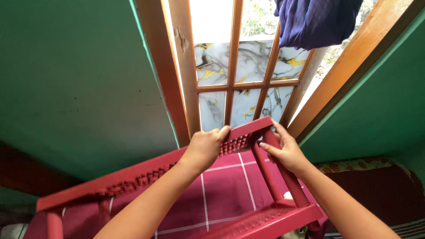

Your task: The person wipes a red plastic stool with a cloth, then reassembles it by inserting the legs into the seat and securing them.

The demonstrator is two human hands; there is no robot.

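Red plastic stool [146, 175], maroon checked cloth [226, 190] w/ white lines, green wall [75, 79].

Two bare forearms, sleeveless within view, ending in left hand [204, 149] and right hand [284, 150], without rings or wristwear.

Directly ahead of both hands, a wooden window frame [230, 84] blocks passage; a green wall [79, 79] closes the left. Between the hands, the red plastic stool [248, 132] fills the gap. Above hangs dark blue cloth [314, 20].
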